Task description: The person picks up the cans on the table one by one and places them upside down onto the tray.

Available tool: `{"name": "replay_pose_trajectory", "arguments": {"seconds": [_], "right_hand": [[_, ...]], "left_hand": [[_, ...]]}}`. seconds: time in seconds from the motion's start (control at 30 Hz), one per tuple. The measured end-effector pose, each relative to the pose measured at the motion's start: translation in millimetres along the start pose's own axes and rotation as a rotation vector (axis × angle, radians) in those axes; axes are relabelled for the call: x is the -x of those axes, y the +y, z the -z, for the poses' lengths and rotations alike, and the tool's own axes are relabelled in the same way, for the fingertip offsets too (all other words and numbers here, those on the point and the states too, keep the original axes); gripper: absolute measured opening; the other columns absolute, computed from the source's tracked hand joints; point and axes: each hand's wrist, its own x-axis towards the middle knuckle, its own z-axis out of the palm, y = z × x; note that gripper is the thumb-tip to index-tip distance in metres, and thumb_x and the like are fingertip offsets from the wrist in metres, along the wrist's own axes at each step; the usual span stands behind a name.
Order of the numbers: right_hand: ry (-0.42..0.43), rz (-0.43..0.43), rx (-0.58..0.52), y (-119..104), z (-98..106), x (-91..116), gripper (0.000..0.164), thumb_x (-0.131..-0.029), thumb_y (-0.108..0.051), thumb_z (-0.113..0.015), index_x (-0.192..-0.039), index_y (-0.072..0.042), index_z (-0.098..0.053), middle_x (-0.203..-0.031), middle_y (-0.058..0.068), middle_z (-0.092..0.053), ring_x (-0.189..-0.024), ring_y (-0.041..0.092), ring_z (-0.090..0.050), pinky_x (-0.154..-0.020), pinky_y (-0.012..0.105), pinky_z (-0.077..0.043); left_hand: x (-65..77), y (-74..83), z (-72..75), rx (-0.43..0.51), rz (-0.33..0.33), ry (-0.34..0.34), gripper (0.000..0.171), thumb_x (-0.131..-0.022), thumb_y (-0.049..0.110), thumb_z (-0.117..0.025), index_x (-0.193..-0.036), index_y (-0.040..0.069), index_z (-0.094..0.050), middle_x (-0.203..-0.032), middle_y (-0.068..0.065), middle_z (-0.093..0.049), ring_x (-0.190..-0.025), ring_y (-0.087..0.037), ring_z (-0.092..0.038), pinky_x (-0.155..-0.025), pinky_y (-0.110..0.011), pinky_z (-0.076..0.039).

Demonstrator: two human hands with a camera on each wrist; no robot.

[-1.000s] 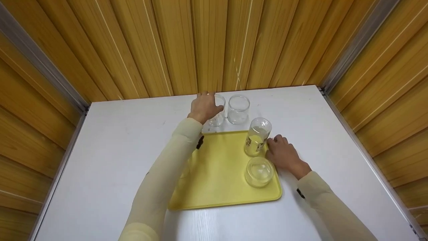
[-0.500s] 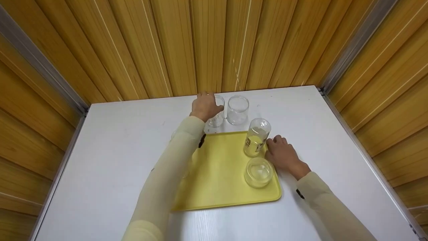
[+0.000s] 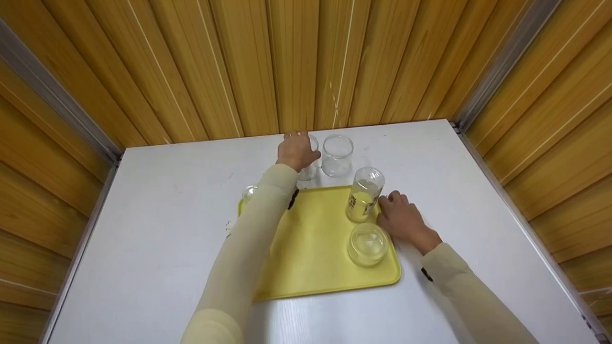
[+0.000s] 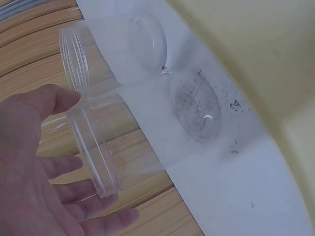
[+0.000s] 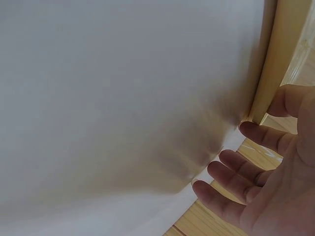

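Observation:
In the head view my left hand (image 3: 297,152) is at the mouth of a clear glass jar (image 3: 308,169) behind the tray, partly covering it. The left wrist view has its thumb (image 4: 66,100) by the rim and the other fingers loosely spread along it; no firm grip shows. Touching or nearly touching this jar is a second clear jar (image 3: 337,157). My right hand (image 3: 404,220) rests at the right edge of a yellow tray (image 3: 311,248); its loosely bent fingertips (image 5: 252,129) touch the white surface beside the rim.
On the tray's right side stand a tall printed glass (image 3: 366,193) and a short round glass (image 3: 368,244). More glassware (image 3: 248,192) is largely hidden by my left sleeve. Wood-patterned panels (image 3: 296,67) enclose the white table (image 3: 162,215).
My left hand has shifted slightly rightward over the jar, and the forearm has swung right, uncovering glassware at the tray's left. The jars and my right hand stay in place.

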Motion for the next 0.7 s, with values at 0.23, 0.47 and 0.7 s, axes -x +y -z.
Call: {"name": "replay_pose_trajectory", "arguments": {"seconds": [0.23, 0.47, 0.7], "right_hand": [[-0.010, -0.009, -0.018, 0.6, -0.5, -0.5, 0.034, -0.103, -0.018, -0.055, -0.129, 0.001, -0.063, -0.119, 0.024, -0.055, -0.105, 0.044, -0.054, -0.079, 0.062, -0.049], [-0.023, -0.013, -0.035, 0.3, 1.0, -0.2, 0.033, -0.103, -0.018, -0.053, -0.130, 0.001, -0.061, -0.121, 0.024, -0.053, -0.107, 0.043, -0.051, -0.081, 0.062, -0.048], [-0.019, -0.019, -0.036, -0.3, 0.1, 0.6, 0.035, -0.103, -0.019, -0.053, -0.130, 0.001, -0.061, -0.121, 0.024, -0.053, -0.107, 0.044, -0.052, -0.082, 0.063, -0.048]], "left_hand": [[-3.7, 3.0, -2.6, 0.018, 0.020, 0.001, 0.074, -0.100, 0.048, -0.069, -0.155, 0.002, -0.049, -0.149, -0.024, -0.053, -0.141, -0.037, -0.048, -0.104, -0.045, -0.054], [-5.2, 3.2, -2.1, 0.082, 0.039, 0.011, 0.072, -0.098, 0.044, -0.075, -0.153, 0.004, -0.052, -0.148, -0.021, -0.054, -0.139, -0.035, -0.050, -0.108, -0.043, -0.051], [-5.6, 1.5, -2.3, 0.120, 0.040, 0.024, 0.071, -0.096, 0.044, -0.078, -0.149, 0.003, -0.056, -0.145, -0.022, -0.057, -0.136, -0.035, -0.052, -0.108, -0.044, -0.051]]}}
